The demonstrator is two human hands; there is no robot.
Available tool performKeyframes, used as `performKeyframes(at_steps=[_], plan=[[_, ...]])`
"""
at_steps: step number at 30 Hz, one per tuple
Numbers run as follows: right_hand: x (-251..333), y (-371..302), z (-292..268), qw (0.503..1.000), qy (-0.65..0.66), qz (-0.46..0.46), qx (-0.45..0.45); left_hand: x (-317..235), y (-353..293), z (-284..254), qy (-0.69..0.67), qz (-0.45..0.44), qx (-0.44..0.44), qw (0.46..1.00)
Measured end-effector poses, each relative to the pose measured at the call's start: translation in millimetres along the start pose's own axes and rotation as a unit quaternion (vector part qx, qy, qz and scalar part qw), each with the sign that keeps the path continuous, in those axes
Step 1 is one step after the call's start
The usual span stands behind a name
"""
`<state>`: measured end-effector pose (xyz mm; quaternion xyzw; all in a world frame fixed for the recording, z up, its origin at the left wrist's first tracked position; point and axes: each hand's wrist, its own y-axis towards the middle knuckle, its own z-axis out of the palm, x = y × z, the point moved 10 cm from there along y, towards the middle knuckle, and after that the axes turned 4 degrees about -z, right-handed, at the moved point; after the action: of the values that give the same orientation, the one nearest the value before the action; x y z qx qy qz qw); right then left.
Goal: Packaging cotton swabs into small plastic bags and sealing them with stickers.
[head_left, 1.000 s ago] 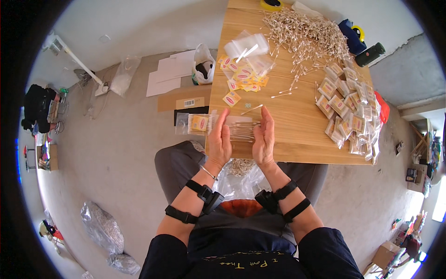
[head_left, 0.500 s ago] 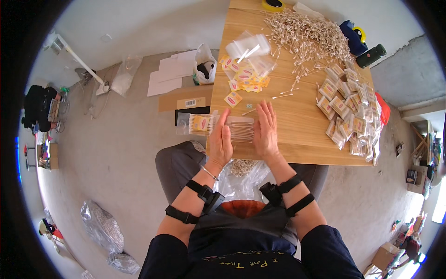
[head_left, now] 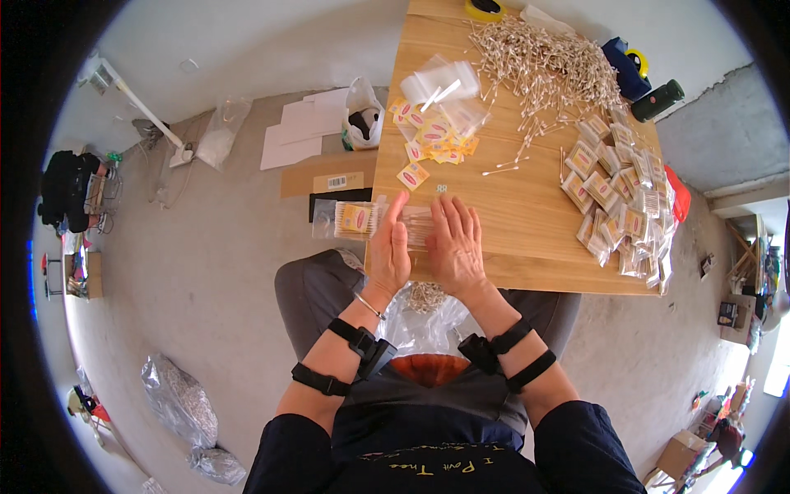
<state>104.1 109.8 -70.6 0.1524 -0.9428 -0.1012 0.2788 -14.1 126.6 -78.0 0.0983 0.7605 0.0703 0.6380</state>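
Note:
A row of cotton swabs (head_left: 418, 221) lies near the table's front edge, between my two hands. My left hand (head_left: 390, 251) stands on its edge at the swabs' left end, fingers stretched. Over their right part, my right hand (head_left: 458, 251) rests palm down with fingers extended, hiding much of the row. Just left of my left hand, a clear bag (head_left: 337, 221) of swabs with a yellow card (head_left: 355, 217) pokes past the table's left edge. Beyond my hands are several yellow cards (head_left: 436, 136) and a stack of clear empty bags (head_left: 436, 82).
A large heap of loose swabs (head_left: 547, 62) covers the table's far side. Filled swab packs (head_left: 617, 193) are piled on the right. Tape (head_left: 484, 8), a dark cylinder (head_left: 658, 100) and a navy pouch (head_left: 625, 70) sit along the far edges. Clear plastic with swabs (head_left: 426, 298) rests at my lap.
My right hand has moved left and turned palm down over the swabs. A loose swab just beyond the row no longer shows. My left hand has barely moved.

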Motion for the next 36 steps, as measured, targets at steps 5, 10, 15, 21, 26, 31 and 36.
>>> performKeyframes(at_steps=[5,10,15,21,26,31,36], plan=[[12,-13,30,0.986,-0.131,-0.002,0.107,4,1,-1,-0.011,-0.008,-0.001,1.000],[9,-7,30,0.979,-0.170,-0.002,0.109,8,2,0,-0.009,-0.025,0.009,1.000],[17,-19,32,0.979,-0.159,-0.007,0.130,9,1,-2,-0.045,-0.028,-0.002,0.999],[15,-11,28,0.974,-0.197,-0.027,0.106,3,5,6,-0.014,-0.041,0.057,0.997],[-12,-10,0,0.996,0.061,0.048,-0.033,-5,6,4,-0.013,-0.052,0.026,0.998],[-40,0,-9,0.954,0.253,0.083,-0.141,-8,5,7,-0.004,-0.079,0.000,0.997],[-11,12,-4,0.996,0.069,0.004,-0.063,-3,5,11,-0.009,-0.064,-0.007,0.998]])
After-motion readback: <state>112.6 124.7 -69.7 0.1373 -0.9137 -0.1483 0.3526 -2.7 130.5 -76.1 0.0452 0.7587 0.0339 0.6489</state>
